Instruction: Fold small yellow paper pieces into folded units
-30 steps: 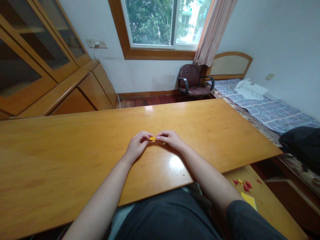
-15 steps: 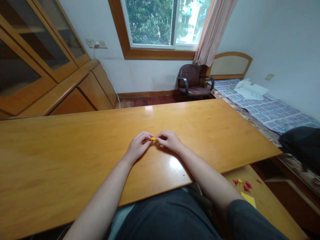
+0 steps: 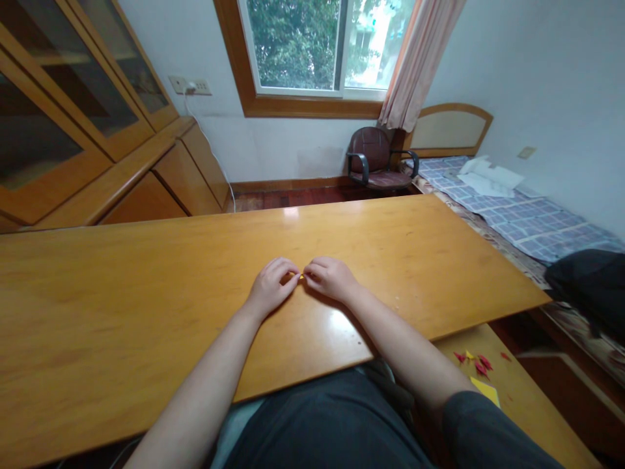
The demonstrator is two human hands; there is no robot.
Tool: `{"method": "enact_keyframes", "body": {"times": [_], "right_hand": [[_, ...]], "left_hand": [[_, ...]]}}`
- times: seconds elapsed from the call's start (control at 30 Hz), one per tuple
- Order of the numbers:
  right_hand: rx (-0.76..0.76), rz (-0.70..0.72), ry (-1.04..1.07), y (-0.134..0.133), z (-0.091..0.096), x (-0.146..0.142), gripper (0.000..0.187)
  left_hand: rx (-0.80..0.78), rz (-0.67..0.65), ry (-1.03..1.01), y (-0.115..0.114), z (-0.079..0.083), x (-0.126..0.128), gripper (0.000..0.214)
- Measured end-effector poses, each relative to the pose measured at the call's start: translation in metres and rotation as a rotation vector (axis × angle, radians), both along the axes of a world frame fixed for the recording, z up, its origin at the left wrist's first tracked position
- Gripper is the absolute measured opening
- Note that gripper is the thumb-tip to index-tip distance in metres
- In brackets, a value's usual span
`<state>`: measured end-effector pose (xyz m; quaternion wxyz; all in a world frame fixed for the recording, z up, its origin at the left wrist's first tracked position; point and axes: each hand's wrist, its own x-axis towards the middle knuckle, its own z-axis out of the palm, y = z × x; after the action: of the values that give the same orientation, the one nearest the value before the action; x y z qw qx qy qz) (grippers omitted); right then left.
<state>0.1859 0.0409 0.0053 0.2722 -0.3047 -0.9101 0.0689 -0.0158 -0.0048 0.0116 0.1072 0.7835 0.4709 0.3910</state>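
My left hand and my right hand rest close together on the wooden table, fingertips almost touching. Both hands are curled and pinch a tiny folded piece of yellow paper between them. Only a sliver of the paper shows; the fingers hide the rest. My forearms reach forward from my lap over the table's near edge.
A lower wooden surface at the right carries small red and yellow folded pieces and a yellow paper sheet. A dark bag lies on the bed at the right. A brown armchair stands under the window. Wooden cabinets line the left wall.
My hands have drawn closer together over the yellow paper, and less of it shows than a second ago. Nothing else has moved.
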Motion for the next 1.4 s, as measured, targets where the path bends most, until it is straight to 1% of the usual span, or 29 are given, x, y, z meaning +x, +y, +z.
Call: {"method": "enact_keyframes", "body": {"times": [0.17, 0.3, 0.67, 1.0, 1.17, 1.33, 1.4], "right_hand": [[0.088, 0.003, -0.071, -0.002, 0.004, 0.000, 0.022], [0.091, 0.010, -0.085, -0.002, 0.007, 0.000, 0.021], [0.149, -0.003, -0.131, 0.004, 0.010, 0.007, 0.020], [0.119, -0.039, -0.136, 0.006, 0.009, 0.012, 0.022], [0.058, -0.058, -0.044, 0.008, 0.006, 0.016, 0.015], [-0.015, 0.045, 0.080, 0.008, 0.003, 0.013, 0.022], [-0.045, 0.073, 0.103, 0.008, 0.002, 0.010, 0.020]], "left_hand": [[0.042, 0.004, 0.089, 0.001, -0.003, -0.001, 0.011], [0.054, 0.018, 0.137, 0.000, -0.004, -0.002, 0.012], [0.035, 0.016, 0.079, 0.001, -0.001, -0.005, 0.012], [0.030, 0.018, 0.049, 0.000, 0.001, -0.006, 0.010], [0.048, 0.061, 0.013, 0.000, 0.001, -0.008, 0.011], [0.057, 0.072, -0.026, 0.000, 0.002, -0.006, 0.011], [0.052, 0.057, -0.046, 0.000, 0.003, -0.005, 0.010]]}}
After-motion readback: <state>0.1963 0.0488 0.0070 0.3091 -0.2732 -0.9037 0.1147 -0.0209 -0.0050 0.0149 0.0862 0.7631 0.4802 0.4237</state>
